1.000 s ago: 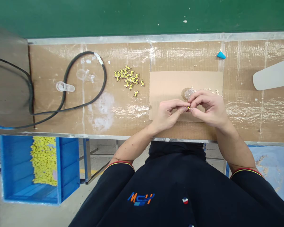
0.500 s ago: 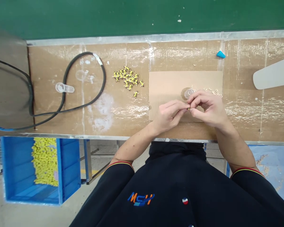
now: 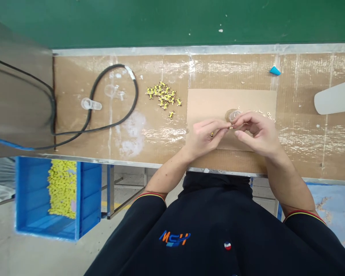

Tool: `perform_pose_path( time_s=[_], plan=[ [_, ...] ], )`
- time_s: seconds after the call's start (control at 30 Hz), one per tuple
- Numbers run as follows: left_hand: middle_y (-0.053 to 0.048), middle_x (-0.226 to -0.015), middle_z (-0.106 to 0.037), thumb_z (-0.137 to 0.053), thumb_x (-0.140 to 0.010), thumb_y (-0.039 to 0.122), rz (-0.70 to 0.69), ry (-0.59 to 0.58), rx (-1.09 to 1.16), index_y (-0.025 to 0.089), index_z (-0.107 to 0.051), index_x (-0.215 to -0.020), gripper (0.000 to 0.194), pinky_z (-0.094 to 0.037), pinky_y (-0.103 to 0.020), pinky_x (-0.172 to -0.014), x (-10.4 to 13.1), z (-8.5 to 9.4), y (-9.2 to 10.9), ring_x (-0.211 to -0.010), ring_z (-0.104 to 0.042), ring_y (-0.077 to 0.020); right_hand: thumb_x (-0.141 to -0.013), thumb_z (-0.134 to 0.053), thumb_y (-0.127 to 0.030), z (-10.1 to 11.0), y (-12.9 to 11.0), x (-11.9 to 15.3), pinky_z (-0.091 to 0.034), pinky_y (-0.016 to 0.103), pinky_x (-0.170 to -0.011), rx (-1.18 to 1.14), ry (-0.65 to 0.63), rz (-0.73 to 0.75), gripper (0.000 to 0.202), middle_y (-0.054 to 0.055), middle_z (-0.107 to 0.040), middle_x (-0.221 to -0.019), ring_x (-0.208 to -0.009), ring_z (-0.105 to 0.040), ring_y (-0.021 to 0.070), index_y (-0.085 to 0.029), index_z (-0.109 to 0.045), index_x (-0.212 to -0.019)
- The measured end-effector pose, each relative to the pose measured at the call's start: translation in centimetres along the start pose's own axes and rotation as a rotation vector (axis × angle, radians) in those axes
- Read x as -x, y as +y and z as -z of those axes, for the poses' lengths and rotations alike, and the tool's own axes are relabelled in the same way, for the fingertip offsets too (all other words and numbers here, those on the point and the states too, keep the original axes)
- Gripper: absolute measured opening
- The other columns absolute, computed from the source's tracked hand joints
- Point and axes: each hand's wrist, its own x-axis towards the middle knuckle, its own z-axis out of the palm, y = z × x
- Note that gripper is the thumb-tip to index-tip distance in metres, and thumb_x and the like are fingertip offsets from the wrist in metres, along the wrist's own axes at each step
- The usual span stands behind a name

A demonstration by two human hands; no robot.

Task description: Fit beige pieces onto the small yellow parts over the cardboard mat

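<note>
My left hand [image 3: 205,136] pinches a tiny yellow and dark piece [image 3: 230,127] between thumb and fingertips, over a plain cardboard sheet [image 3: 202,105]. Another small yellow and dark bit [image 3: 212,134] shows at its palm. Close on the right, my right hand [image 3: 255,132] has its thumb and fingers apart, the fingertips near that piece. Just behind the fingertips stands a small clear container [image 3: 234,115], partly covered by my right hand. Small pale pieces [image 3: 269,115] lie behind my right hand. A pile of little yellow and black figures [image 3: 162,94] is to the left of the sheet.
A black cable [image 3: 136,94] loops over the left of the table, with a clear plastic tube [image 3: 92,104] on it. A blue piece [image 3: 275,71] and a white object [image 3: 335,97] are at the right. A blue crate [image 3: 31,191] holds yellow pieces below left.
My right thumb and fingers have parted slightly from the piece, which stays in my left fingertips. The whole view has shifted, so the table things appear further right.
</note>
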Motion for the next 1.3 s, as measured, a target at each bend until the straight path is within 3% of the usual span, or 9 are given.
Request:
perform_pose_path(
  time_s=[0.23,0.37,0.53,0.7,0.77,0.87,1.03,1.2,1.3],
  plan=[
    [-0.004,-0.102,-0.077,-0.071,-0.097,0.016,0.234,0.399,-0.172,0.025,-0.082,-0.106,0.017,-0.055,-0.023,-0.078,-0.3,7.1,-5.3,-0.095,-0.072,-0.0119,-0.084,-0.077,-0.007,2.3,-0.1,0.4,-0.056,0.026,-0.071,-0.002,0.125,0.088,0.021,0.007,-0.069,-0.099,-0.089,-0.069,0.0152,-0.02,-0.072,-0.099],
    [-0.007,-0.093,-0.075,-0.074,-0.091,0.015,0.451,0.392,-0.515,0.019,-0.083,-0.097,0.012,-0.052,-0.029,-0.075,0.7,10.7,-8.3,-0.084,-0.067,-0.0152,-0.082,-0.077,-0.001,3.1,-0.1,0.2,-0.053,0.027,-0.069,0.03,0.202,0.204,0.022,0.01,-0.069,-0.091,-0.088,-0.068,0.0159,-0.019,-0.074,-0.093],
    [-0.007,-0.1,-0.073,-0.076,-0.077,0.0,0.67,0.349,-0.606,0.015,-0.083,-0.095,0.024,-0.051,-0.029,-0.088,1.0,12.0,-9.4,-0.094,-0.067,-0.0166,-0.079,-0.075,0.004,3.9,0.1,0.0,-0.052,0.027,-0.067,0.044,0.271,0.295,0.024,0.01,-0.069,-0.088,-0.082,-0.068,0.0145,-0.017,-0.075,-0.09],
    [-0.006,-0.094,-0.073,-0.078,-0.08,0.012,0.568,0.619,-0.465,0.013,-0.08,-0.092,0.013,-0.045,-0.023,-0.069,0.9,12.3,-9.2,-0.084,-0.065,-0.0128,-0.079,-0.078,-0.008,5.6,0.4,-0.2,-0.048,0.023,-0.062,0.282,0.503,0.259,0.009,0.005,-0.07,-0.085,-0.074,-0.063,0.0101,-0.015,-0.073,-0.083],
    [-0.005,-0.086,-0.071,-0.081,-0.082,0.023,0.477,0.627,-0.411,0.014,-0.078,-0.084,0.009,-0.045,-0.023,-0.067,0.8,11.9,-9.0,-0.077,-0.063,-0.0118,-0.077,-0.081,-0.014,6.6,0.8,-0.2,-0.045,0.023,-0.056,0.439,0.552,0.233,0.008,0.006,-0.07,-0.083,-0.067,-0.06,0.0093,-0.014,-0.074,-0.079],
    [-0.004,-0.081,-0.069,-0.085,-0.082,0.03,0.352,0.45,-0.343,0.017,-0.077,-0.078,0.015,-0.048,-0.024,-0.072,0.4,10.6,-8.0,-0.078,-0.064,-0.0125,-0.079,-0.083,-0.03,8.0,1.8,0.0,-0.042,0.026,-0.052,0.559,0.508,0.083,0.02,0.007,-0.071,-0.081,-0.062,-0.058,0.0111,-0.015,-0.072,-0.07],
    [-0.003,-0.092,-0.073,-0.085,-0.087,0.028,0.234,-0.062,-0.276,0.018,-0.078,-0.083,0.013,-0.056,-0.026,-0.084,-0.5,8.7,-5.3,-0.086,-0.068,-0.0127,-0.082,-0.072,-0.038,9.3,3.1,0.0,-0.049,0.036,-0.065,0.663,0.27,-0.14,0.019,0.009,-0.074,-0.097,-0.072,-0.062,0.0175,-0.02,-0.079,-0.082],
    [-0.006,-0.085,-0.071,-0.086,-0.089,0.045,0.229,-0.301,-0.152,0.014,-0.073,-0.074,0.037,-0.052,-0.024,-0.076,-0.8,7.2,-3.6,-0.08,-0.066,-0.0122,-0.082,-0.075,-0.047,9.6,3.1,0.1,-0.052,0.043,-0.077,0.758,0.202,-0.238,0.028,0.01,-0.073,-0.095,-0.081,-0.066,0.0234,-0.02,-0.076,-0.074],
    [-0.006,-0.09,-0.073,-0.08,-0.095,0.037,0.201,-0.433,-0.089,0.015,-0.076,-0.082,0.026,-0.052,-0.025,-0.078,-0.7,6.4,-2.9,-0.083,-0.067,-0.013,-0.088,-0.067,-0.043,10.2,3.3,0.3,-0.052,0.043,-0.075,0.804,0.219,-0.276,0.026,0.011,-0.073,-0.098,-0.076,-0.064,0.0222,-0.02,-0.079,-0.084]
  ],
)
